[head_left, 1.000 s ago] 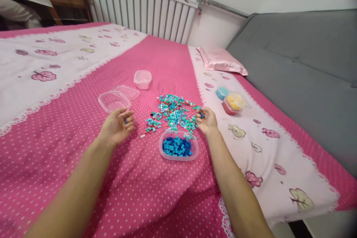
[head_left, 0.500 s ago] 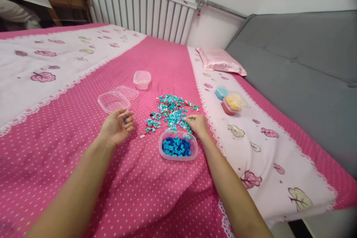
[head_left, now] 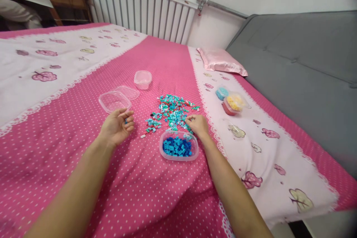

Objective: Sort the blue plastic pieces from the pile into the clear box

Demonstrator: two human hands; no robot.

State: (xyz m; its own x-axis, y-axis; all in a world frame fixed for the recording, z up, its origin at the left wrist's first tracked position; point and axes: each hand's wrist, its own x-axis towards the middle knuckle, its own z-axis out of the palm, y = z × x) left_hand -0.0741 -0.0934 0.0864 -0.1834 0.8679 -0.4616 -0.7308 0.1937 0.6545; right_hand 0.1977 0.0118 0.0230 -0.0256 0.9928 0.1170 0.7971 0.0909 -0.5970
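Note:
A loose pile of small toy building bricks [head_left: 174, 113], mostly teal and green with some red and white ones, lies on the pink bedspread. My left hand [head_left: 117, 126] is palm up to the left of the pile, its fingers curled over a small blue brick [head_left: 126, 121]. At the pile's right edge my right hand [head_left: 197, 124] is pinched, fingertips down by the bricks; whatever is between them is hidden. Just in front of the pile stands a clear plastic tub [head_left: 179, 158] holding blue bricks [head_left: 176, 146].
Beyond my left hand lie a clear container [head_left: 114, 102] and a lid [head_left: 128, 92], with another clear tub [head_left: 143, 80] farther back. To the right are a tub of light blue pieces [head_left: 222, 93] and a tub of yellow pieces [head_left: 234, 102]. A pink pillow [head_left: 220, 61] lies behind them.
Both hands hold nearly the same places and poses. The whole view has shifted very slightly; the bricks and tubs show no clear movement of their own.

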